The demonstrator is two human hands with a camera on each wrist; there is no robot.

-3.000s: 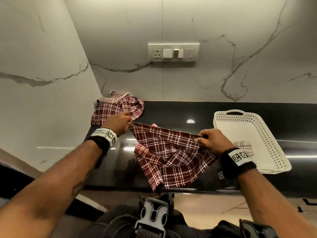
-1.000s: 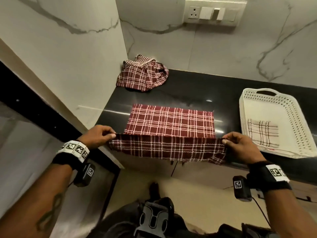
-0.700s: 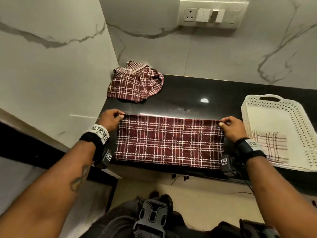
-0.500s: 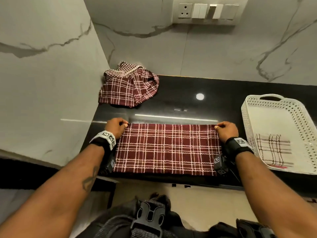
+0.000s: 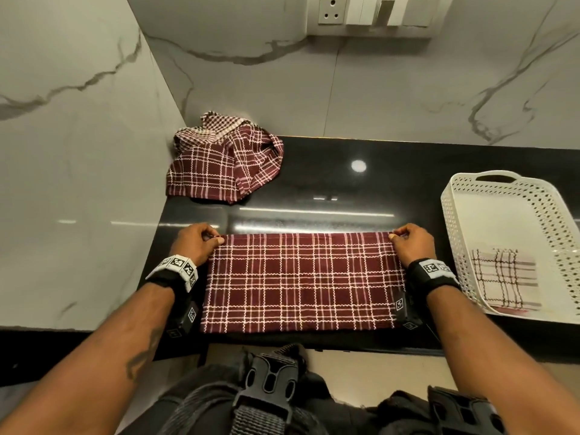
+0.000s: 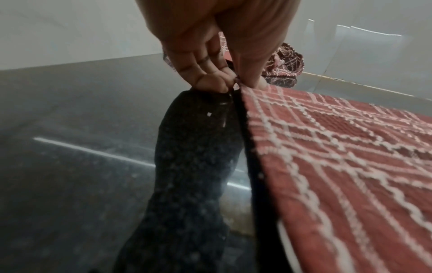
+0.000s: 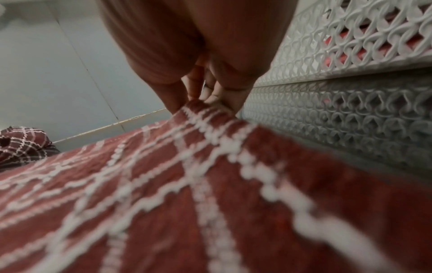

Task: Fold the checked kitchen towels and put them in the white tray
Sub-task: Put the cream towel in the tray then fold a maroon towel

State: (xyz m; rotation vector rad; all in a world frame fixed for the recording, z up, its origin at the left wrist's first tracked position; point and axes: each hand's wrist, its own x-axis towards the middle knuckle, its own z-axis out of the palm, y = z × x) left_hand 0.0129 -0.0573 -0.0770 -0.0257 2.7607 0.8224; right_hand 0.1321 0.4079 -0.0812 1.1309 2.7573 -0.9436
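Head view: left hand (image 5: 195, 243) and right hand (image 5: 412, 243) each pinch a far corner of the towel (image 5: 301, 282), which lies flat on the counter (image 5: 345, 183), just left of the white tray (image 5: 452, 233). Advice: keep edges aligned w/ even tension, then fold sideways.

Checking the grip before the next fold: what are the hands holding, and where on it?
The maroon checked towel: left hand pinches its far left corner, right hand its far right corner.
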